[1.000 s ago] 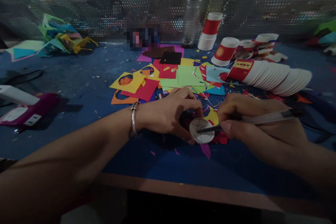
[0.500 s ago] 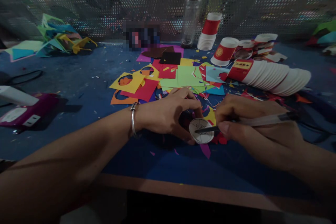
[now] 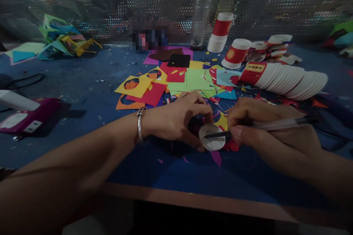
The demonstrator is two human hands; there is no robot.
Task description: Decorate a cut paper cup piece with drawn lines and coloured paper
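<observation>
My left hand (image 3: pixel 184 117), with a silver bracelet at the wrist, curls its thumb and fingers round the left side of a small cup (image 3: pixel 216 146). The cup's round white base faces up and carries dark drawn lines. In my right hand (image 3: pixel 264 132) a pen (image 3: pixel 281 123) is gripped, its dark tip touching the base left of the middle. A yellow scrap (image 3: pixel 222 120) and red scraps (image 3: pixel 233 145) lie beside the cup, with a purple piece (image 3: pixel 216 158) just below it.
Coloured paper sheets (image 3: pixel 200 79) spread beyond my hands. Behind stand a clear bottle (image 3: pixel 198 22) and red-and-white cups (image 3: pixel 237 53); a stack of cups (image 3: pixel 289 80) lies on its side at right. A purple power strip (image 3: pixel 44 112) sits at left, a folded-paper pile (image 3: pixel 62 40) behind.
The pen and my right hand have shifted very slightly, and more dark lines show near the middle of the cup's base. My left hand keeps its hold.
</observation>
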